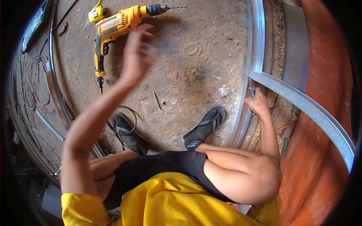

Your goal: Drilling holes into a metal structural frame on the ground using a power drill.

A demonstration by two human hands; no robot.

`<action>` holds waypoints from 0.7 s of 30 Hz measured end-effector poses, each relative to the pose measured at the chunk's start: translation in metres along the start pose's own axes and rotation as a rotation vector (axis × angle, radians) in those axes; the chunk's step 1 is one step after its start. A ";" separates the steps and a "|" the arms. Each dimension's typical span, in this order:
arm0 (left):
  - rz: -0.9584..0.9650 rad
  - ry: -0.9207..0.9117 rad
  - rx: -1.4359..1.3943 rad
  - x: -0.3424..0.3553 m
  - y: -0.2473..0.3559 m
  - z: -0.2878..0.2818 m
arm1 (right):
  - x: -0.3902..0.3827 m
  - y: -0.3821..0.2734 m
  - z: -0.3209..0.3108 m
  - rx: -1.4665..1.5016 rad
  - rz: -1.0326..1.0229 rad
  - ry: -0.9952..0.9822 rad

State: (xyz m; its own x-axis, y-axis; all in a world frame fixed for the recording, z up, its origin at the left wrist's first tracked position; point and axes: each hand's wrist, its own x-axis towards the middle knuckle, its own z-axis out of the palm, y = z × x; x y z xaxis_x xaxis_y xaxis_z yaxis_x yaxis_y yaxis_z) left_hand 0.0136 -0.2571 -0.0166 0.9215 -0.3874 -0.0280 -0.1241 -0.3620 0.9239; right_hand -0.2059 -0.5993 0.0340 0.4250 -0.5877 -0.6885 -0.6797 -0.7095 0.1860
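My right hand (pixel 257 102) is closed round pliers with red and black grips (pixel 251 92). The jaws of the pliers are at the corner where a galvanized metal channel (pixel 301 96) meets a long metal track (pixel 257 37). My left hand (pixel 138 54) is in the air over the floor, smeared by motion, its fingers apart and nothing visible in them. Close beside it on the floor lies a yellow and black power drill (pixel 120 24), a long bit in its chuck. Behind the drill sits a yellow tape measure (pixel 97 13).
A small metal rod (pixel 156 100) lies on the dirty concrete floor (pixel 181 124) between my feet. The drill's black cable (pixel 132 113) loops by my left foot. Tangled wires (pixel 36 84) and metal lengths (pixel 56 90) lie at left. An orange-brown sheet (pixel 320 150) covers the right side.
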 end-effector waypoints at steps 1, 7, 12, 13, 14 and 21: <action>-0.117 0.042 0.122 0.010 -0.029 -0.037 | 0.001 -0.003 -0.002 0.020 -0.007 -0.018; -0.304 0.133 0.700 0.017 -0.105 -0.190 | 0.003 -0.016 0.016 0.005 -0.044 0.021; -0.710 -0.179 0.085 0.016 -0.115 -0.156 | 0.002 0.001 0.006 -0.001 -0.016 0.035; -0.766 -0.136 -0.003 0.019 -0.114 -0.149 | 0.005 0.002 0.008 0.000 -0.005 0.034; -0.757 -0.168 -0.176 0.022 -0.110 -0.147 | 0.008 0.003 0.010 -0.007 -0.009 0.032; -0.824 -0.293 -0.688 0.039 -0.123 -0.150 | 0.007 -0.008 0.009 -0.002 -0.027 0.059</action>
State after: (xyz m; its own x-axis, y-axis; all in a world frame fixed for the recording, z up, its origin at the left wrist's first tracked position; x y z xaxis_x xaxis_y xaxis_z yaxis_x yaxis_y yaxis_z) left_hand 0.1198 -0.1006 -0.0742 0.4942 -0.4634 -0.7355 0.8001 -0.0884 0.5933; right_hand -0.2031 -0.5941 0.0216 0.4782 -0.5899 -0.6507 -0.6663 -0.7263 0.1688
